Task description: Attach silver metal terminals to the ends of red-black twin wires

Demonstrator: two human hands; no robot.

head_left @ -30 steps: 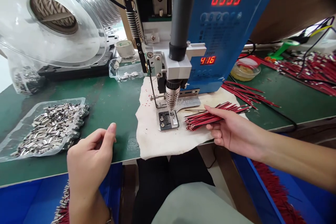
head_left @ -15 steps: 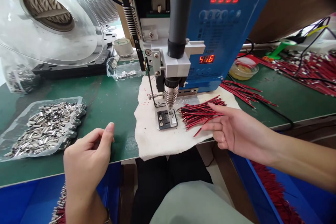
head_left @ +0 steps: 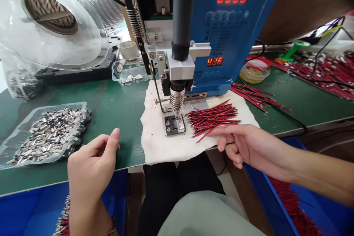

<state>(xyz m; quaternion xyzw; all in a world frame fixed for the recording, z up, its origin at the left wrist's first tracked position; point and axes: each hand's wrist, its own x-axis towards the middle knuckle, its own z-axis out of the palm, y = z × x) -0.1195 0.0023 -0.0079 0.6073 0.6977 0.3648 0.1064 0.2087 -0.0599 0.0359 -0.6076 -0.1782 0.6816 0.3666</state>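
Note:
My left hand (head_left: 92, 164) rests above the bench edge at left, fingers curled and thumb pressed against them; whatever they may hold is hidden. Palm turned up, my right hand (head_left: 243, 142) reaches in from the right, one digit stretched out and the other fingers loosely bent. Its tip touches the near side of a pile of short red-and-black wires (head_left: 214, 116). The pile lies on a white cloth (head_left: 166, 151), beside a small black metal plate (head_left: 171, 124) under the spring-wrapped tip (head_left: 177, 99) of a blue machine (head_left: 221, 37) with red digits.
A clear plastic tray (head_left: 83, 108) of small metal sleeves stands at left. Behind it is a large transparent reel (head_left: 91, 40). More red wires (head_left: 254, 96) lie at right, near a round tub (head_left: 254, 75). Blue bins (head_left: 33, 206) sit below the bench.
My right hand has moved off the top of the wire pile to its near edge, its thumb no longer lying over the wires. My left hand has barely moved.

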